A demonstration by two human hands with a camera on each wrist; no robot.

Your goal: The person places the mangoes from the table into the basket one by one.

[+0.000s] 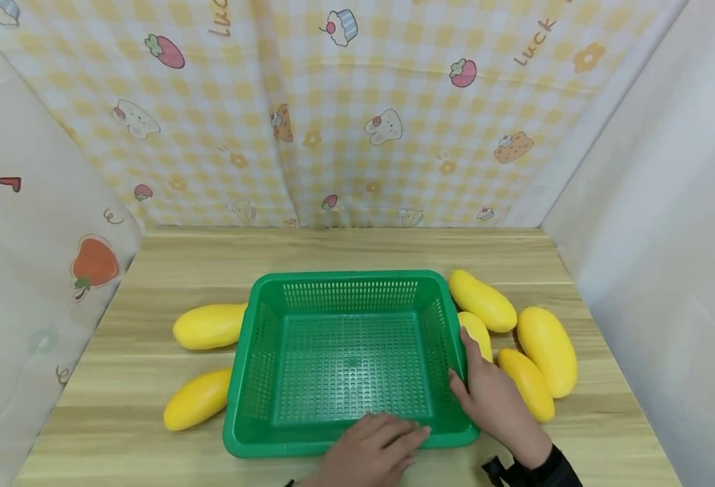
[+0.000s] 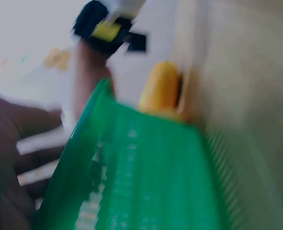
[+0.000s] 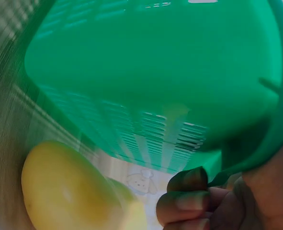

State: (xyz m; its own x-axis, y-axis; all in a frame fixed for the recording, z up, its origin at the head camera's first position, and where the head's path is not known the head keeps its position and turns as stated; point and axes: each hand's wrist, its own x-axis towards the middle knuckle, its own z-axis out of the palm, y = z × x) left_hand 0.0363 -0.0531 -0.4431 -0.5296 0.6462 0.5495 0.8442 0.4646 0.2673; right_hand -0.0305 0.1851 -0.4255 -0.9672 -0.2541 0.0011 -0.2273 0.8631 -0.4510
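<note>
A green slotted plastic basket [image 1: 351, 365] sits on the table, wider than it is deep. At its right front corner my right hand [image 1: 496, 399] grips the rim, thumb toward the inside and fingers outside. The right wrist view shows those fingers [image 3: 189, 199] curled below the lip. My left hand [image 1: 369, 450] rests at the front rim, its fingers extended rightward; in the blurred left wrist view they are spread beside the green edge. Close to the right hand lie yellow mangoes: one [image 1: 475, 330] partly hidden by the basket wall, another [image 1: 526, 385] behind the wrist.
Two more mangoes, one at the back right [image 1: 481, 301] and one farther right [image 1: 547, 352], lie beside the basket. On its left are an upper mango [image 1: 209, 327] and a lower mango [image 1: 199, 400]. A checked cloth [image 1: 345, 155] hangs behind the wooden table [image 1: 345, 247].
</note>
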